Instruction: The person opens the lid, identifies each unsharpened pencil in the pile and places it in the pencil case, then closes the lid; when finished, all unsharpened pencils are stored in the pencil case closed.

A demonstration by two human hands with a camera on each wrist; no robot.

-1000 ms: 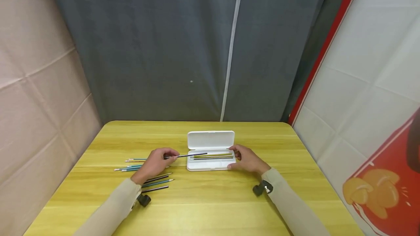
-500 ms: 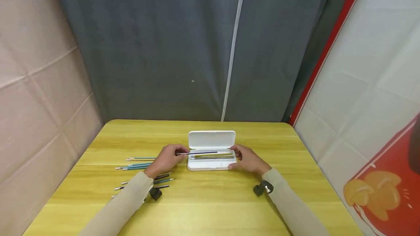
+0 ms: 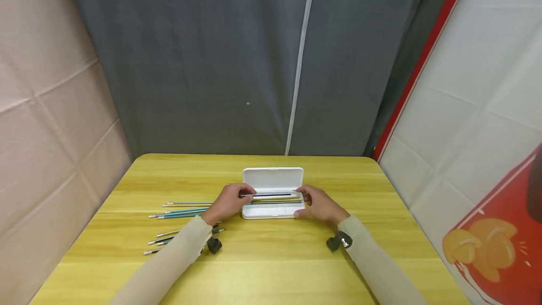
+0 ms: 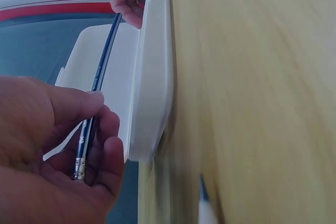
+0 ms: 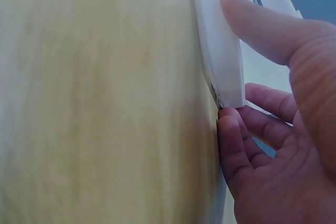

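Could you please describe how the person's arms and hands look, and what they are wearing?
Both arms wear long, close-fitting beige sleeves that end at the wrists. The left hand and the right hand are bare, without gloves; no rings are visible. A small black device sits under the left wrist, and a similar one with a pale strap under the right wrist.

white case (image 3: pixel 273 179); dark blue pencil (image 3: pixel 267 195); yellow wood-grain table (image 3: pixel 271 258).
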